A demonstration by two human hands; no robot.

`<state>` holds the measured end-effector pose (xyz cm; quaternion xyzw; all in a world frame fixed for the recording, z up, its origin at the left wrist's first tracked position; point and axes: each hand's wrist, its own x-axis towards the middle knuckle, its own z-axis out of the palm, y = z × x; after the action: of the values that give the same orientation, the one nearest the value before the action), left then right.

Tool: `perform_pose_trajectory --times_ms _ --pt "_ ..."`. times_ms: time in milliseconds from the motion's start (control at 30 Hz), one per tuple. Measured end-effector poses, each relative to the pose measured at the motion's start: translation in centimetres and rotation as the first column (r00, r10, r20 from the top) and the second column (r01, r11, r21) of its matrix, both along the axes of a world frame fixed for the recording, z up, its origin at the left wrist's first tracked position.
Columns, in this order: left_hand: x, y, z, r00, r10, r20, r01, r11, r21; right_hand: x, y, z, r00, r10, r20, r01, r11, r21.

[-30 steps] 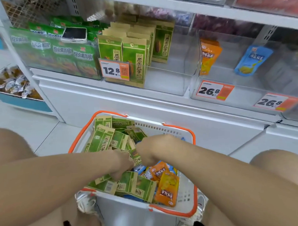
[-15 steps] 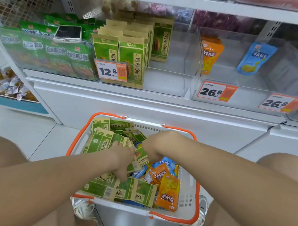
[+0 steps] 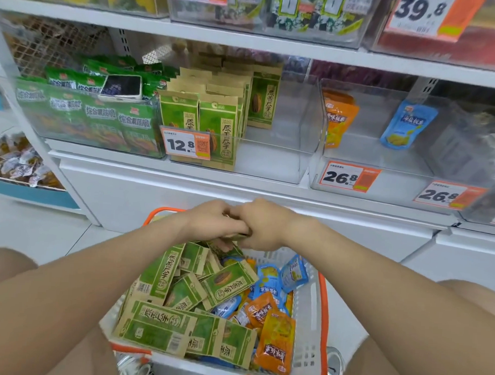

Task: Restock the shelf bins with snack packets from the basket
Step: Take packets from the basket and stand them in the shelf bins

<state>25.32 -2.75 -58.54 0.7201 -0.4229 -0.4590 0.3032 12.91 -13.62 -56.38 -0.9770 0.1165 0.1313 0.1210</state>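
The fingers (image 3: 224, 244) of the left hand (image 3: 210, 224) and those of the right hand (image 3: 263, 227) are curled and pressed together over the far end of the basket (image 3: 312, 303). A thin bundle of held packets (image 3: 237, 236) is gripped between them. Only its green and kraft edges can be seen, so the number of packets cannot be told.

Below the hands, the white basket with its orange rim is filled with loose green packets (image 3: 228, 283) printed with Chinese characters and a sunflower seed picture. Orange pouches (image 3: 275, 341) and blue pouches (image 3: 293, 271) are piled at its right side.

Above, a clear middle bin (image 3: 287, 149) is set on the shelf (image 3: 246, 49), and matching upright green packets (image 3: 218, 121) are stood in its left half behind a price tag (image 3: 185, 145) marked "12.8". In the bin to the right, one orange pouch (image 3: 338, 120) and one blue pouch (image 3: 408, 126) are leaned against the back, and two tags (image 3: 349, 177) reading "26.8" are fixed to its front. In the bin to the left, green bags (image 3: 102, 115) are packed, and a phone (image 3: 121, 87) is laid on top of them. A tag (image 3: 421, 13) marked "39.8" is seen on the shelf above. White floor tiles (image 3: 34, 226) are visible at the left.
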Motion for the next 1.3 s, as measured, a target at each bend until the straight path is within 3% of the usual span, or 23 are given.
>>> perform_pose_trajectory --times_ms 133,200,267,333,400,467,667,867,967,1067,1167,1233,1300 --pt "0.4 -0.1 1.2 0.952 0.163 -0.26 -0.18 0.983 -0.044 -0.4 -1.7 2.0 0.963 -0.262 0.056 0.251 0.954 0.162" --pt "0.8 -0.4 1.8 0.891 0.286 -0.354 -0.334 0.939 -0.084 -0.7 -2.7 2.3 0.875 -0.482 0.046 0.423 0.807 0.412" --pt "1.4 -0.7 2.3 0.894 0.307 -0.326 -0.378 0.907 -0.183 -0.8 -3.0 2.7 0.757 -0.653 0.011 0.474 0.561 0.679" --pt "1.5 -1.1 2.4 0.933 0.304 -0.192 -0.351 0.883 -0.311 -0.5 -3.0 3.2 0.66 -0.751 -0.016 0.425 0.355 0.833" --pt "1.1 -1.5 2.3 0.936 0.346 -0.068 -0.342 0.844 -0.413 -0.1 -2.8 3.6 0.625 -0.78 -0.039 0.339 0.226 0.913" --pt "0.4 -2.0 2.3 0.908 0.416 -0.056 -0.389 0.783 -0.486 0.4 -2.6 3.8 0.619 -0.783 -0.049 0.272 0.156 0.949" --pt "-0.1 -2.2 3.3 0.823 0.506 -0.258 -0.554 0.615 -0.562 1.2 -2.5 4.3 0.588 -0.806 -0.063 0.239 0.1 0.966" --pt "-0.7 -2.5 3.8 0.664 0.57 -0.484 -0.748 0.497 -0.44 1.2 -2.1 4.3 0.557 -0.829 -0.055 0.169 0.049 0.984" --pt "-0.2 -2.9 3.6 0.69 0.558 -0.461 -0.721 0.583 -0.373 1.0 -2.1 4.6 0.549 -0.832 -0.081 0.162 0.011 0.987" --pt "0.2 -2.8 3.4 0.702 0.519 -0.488 -0.703 0.617 -0.355 0.5 -2.6 5.8 0.549 -0.834 -0.055 0.25 0.101 0.963" --pt "0.3 -2.7 3.7 0.727 0.5 -0.47 -0.681 0.611 -0.404 0.4 -3.4 6.6 0.456 -0.89 0.018 0.232 0.138 0.963" --pt "0.3 -2.7 3.8 0.76 0.511 -0.401 -0.65 0.608 -0.456 0.4 -3.4 6.8 0.414 -0.91 -0.015 0.203 0.076 0.976" --pt "0.1 -2.6 3.8 0.813 0.53 -0.24 -0.564 0.615 -0.552 0.6 -3.0 6.8 0.378 -0.919 -0.11 0.143 -0.06 0.988"
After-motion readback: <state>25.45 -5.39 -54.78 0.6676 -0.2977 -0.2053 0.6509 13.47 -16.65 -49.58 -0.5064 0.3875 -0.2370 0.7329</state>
